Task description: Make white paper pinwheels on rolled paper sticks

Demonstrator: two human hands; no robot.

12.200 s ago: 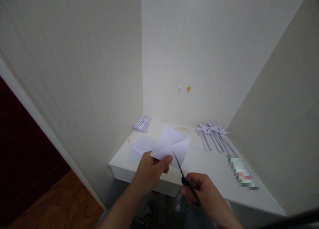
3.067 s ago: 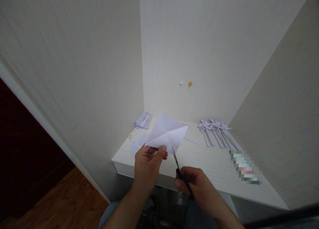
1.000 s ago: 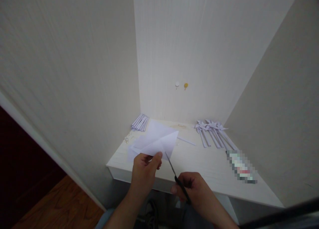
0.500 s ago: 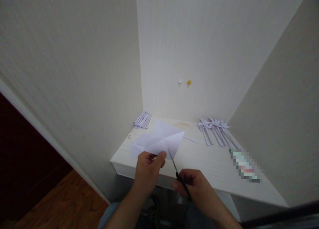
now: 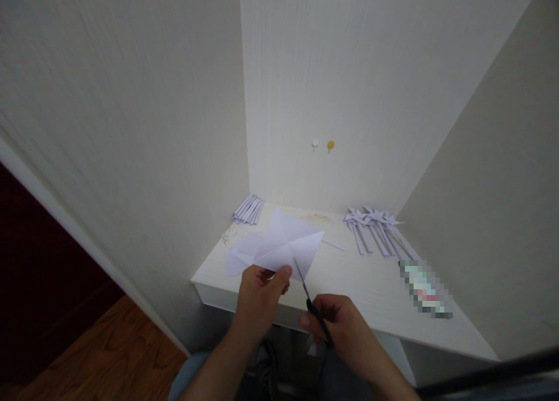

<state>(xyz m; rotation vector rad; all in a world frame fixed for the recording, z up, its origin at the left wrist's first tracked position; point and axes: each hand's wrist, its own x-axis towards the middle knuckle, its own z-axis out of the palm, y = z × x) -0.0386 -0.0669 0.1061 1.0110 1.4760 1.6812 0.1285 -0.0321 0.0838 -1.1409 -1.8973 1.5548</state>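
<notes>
A creased white sheet of paper [image 5: 288, 238] is pinched along its near edge by my left hand [image 5: 262, 287], thumb on top. In my right hand [image 5: 338, 325] is a pair of scissors [image 5: 318, 318] with black handles. Their blades point up and away and lie at the paper's near right part, along a diagonal crease. How far the cut runs is too fine to make out. Under and left of the held sheet, more white paper [image 5: 238, 255] rests on the white desktop [image 5: 340, 279].
Rolled paper sticks [image 5: 248, 209] lie bundled at the back left, near small loose bits [image 5: 227, 235]. Several paper pinwheels [image 5: 375, 217] on sticks lie back right, with a blurred-out packet [image 5: 423, 290] before them. A thin strip [image 5: 332, 245] lies behind the sheet. Walls enclose three sides.
The scissors and my right hand have shifted very slightly up and left. My left hand keeps its pinch on the paper, and the whole view has moved a little.
</notes>
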